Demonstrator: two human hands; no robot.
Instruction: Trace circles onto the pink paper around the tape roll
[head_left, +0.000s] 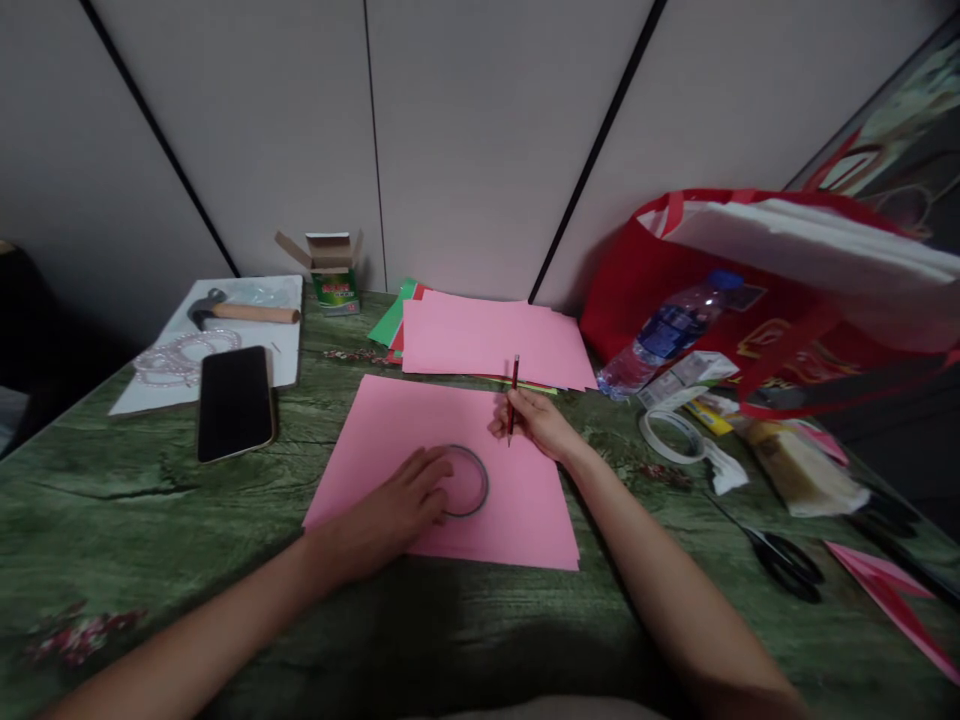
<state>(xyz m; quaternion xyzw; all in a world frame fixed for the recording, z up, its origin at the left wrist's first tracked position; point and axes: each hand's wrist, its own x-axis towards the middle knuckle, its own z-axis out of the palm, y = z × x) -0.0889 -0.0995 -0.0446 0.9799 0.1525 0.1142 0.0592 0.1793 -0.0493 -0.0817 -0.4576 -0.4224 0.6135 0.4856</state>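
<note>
A sheet of pink paper (525, 520), with at least one more beneath it, lies in front of me on the table. On it rests a thin grey ring (484, 490), pink showing through its middle. My left hand (409, 505) holds the ring at its left side with bent fingers, which hide that part of the rim. In my right hand (536, 420) is a dark red pencil (515, 385), pinched near its lower half and nearly upright. Its tip points down at the paper, right of the ring; whether it touches I cannot tell.
Behind lies a stack of coloured paper (487, 335). A phone (235, 403), a hammer (251, 312) and a small green box (335, 285) are to the left. Rightward are a bottle (667, 335), red bag (622, 285), tape roll (670, 436) and scissors (784, 560).
</note>
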